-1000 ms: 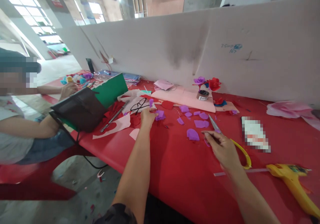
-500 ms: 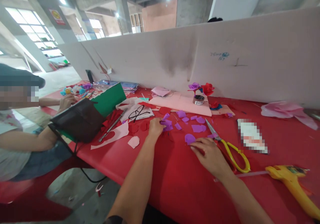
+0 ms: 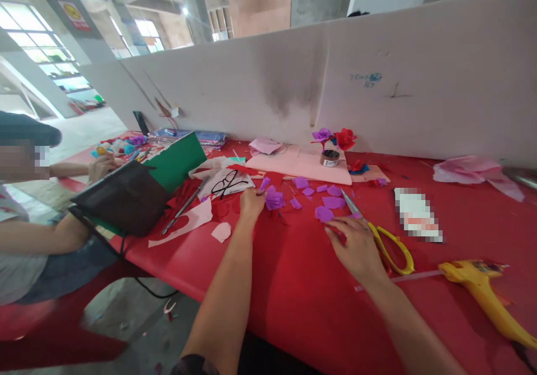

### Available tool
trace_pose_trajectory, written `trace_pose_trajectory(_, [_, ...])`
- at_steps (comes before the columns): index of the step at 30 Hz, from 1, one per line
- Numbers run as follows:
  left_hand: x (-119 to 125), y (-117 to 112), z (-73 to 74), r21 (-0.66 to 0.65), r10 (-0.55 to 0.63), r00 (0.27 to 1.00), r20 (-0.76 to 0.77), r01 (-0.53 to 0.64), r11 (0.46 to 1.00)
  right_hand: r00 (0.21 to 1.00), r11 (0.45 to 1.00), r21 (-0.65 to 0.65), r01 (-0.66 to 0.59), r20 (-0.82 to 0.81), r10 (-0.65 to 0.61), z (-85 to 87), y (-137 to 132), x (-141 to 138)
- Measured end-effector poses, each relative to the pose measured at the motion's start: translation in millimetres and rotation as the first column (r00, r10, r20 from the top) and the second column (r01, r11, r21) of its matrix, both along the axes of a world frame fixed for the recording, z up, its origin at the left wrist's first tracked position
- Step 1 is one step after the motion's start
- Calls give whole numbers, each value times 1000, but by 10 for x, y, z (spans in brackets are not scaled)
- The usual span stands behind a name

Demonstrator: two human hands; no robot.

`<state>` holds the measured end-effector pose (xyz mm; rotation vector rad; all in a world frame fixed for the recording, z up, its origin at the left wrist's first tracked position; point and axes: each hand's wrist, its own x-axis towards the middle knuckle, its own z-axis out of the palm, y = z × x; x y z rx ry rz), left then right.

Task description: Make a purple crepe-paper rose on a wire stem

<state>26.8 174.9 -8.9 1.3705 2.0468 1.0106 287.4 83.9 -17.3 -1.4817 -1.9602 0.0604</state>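
My left hand point(image 3: 250, 204) is closed, with a small rolled purple paper petal point(image 3: 264, 184) at its fingertips. Right beside those fingers lies a wider, creased purple paper piece point(image 3: 274, 198); whether the hand touches it is unclear. My right hand point(image 3: 356, 245) rests over the red table, thumb and fingers apart. Its fingertips reach the near edge of a rounded purple petal point(image 3: 324, 214). Just beyond it, yellow-handled scissors point(image 3: 392, 249) lie partly hidden by the hand. Several more purple petals point(image 3: 333, 202) are scattered between the hands.
A yellow glue gun point(image 3: 478, 285) lies at the right, near a pixelated flat item point(image 3: 419, 213). Purple and red paper flowers point(image 3: 333, 137) stand in a tape roll point(image 3: 330, 158). At left are glasses point(image 3: 229, 183), a dark bag point(image 3: 121, 199), a green board point(image 3: 180, 160) and another person's arm point(image 3: 46, 232).
My left hand has shifted left with the rolled petal. The rounded petal by my right fingertips has slid a little away from me, toward the scissors. The whole view has tilted slightly.
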Motion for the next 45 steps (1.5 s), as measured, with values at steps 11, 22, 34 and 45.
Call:
trace_pose_trajectory(11, [618, -366, 273, 185, -410, 537, 738, 423, 887, 660, 938, -301, -169, -742, -119, 205, -115, -147])
trace_pose_trajectory(22, [968, -613, 300, 152, -440, 354, 825, 612, 776, 350, 858, -367, -359, -905, -241, 215, -61, -88])
trace_pose_trajectory(34, [938, -586, 312, 135, -560, 498, 662, 656, 743, 439, 837, -401, -373, -871, -221, 277, -64, -88])
trace_pose_trajectory(45, [974, -592, 313, 141, -632, 503, 589, 707, 694, 718, 880, -432, -196, -674, -171, 266, -127, 8])
